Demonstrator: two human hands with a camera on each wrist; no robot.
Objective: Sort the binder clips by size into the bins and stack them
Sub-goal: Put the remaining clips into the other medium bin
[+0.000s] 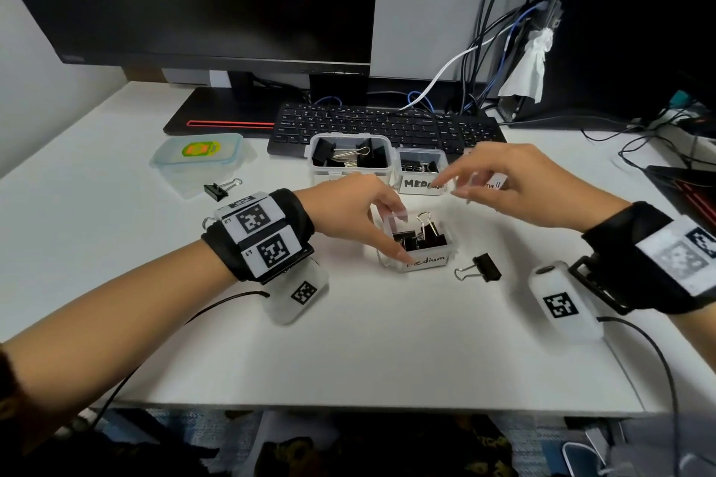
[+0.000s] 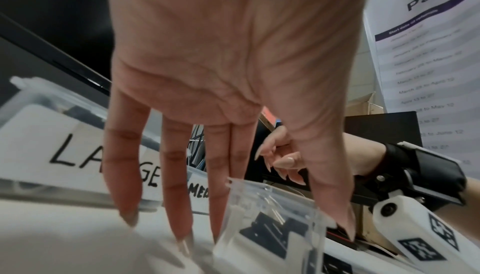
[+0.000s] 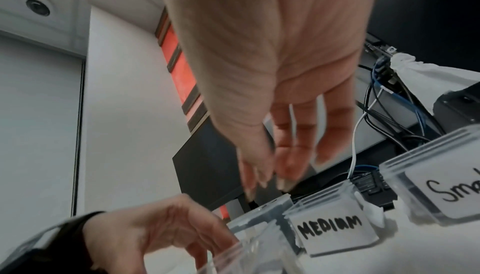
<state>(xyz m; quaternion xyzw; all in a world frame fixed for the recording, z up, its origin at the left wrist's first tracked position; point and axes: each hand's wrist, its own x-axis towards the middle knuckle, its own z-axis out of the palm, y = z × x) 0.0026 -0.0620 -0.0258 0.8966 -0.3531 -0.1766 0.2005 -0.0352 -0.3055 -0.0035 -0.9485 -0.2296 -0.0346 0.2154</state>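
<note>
A small clear bin labelled "Medium" [image 1: 426, 261] stands at mid-table with several black binder clips in it, one wire handle sticking up. My left hand [image 1: 403, 236] grips this bin, thumb on the front label and fingers over the back rim; the left wrist view shows the same hold [image 2: 283, 235] on the clear wall [image 2: 272, 216]. My right hand [image 1: 449, 190] hovers empty with loose fingers just behind it, in front of the back bins. Loose black clips lie at the right [image 1: 480, 269] and the left [image 1: 221, 188].
Along the back stand a large bin [image 1: 317, 174] holding big clips, a second "MEDIUM" bin [image 1: 422, 184] and a "Small" bin [image 3: 441, 192] partly hidden by my right hand. A lidded container [image 1: 197, 159], keyboard [image 1: 387, 128], monitor and cables lie behind.
</note>
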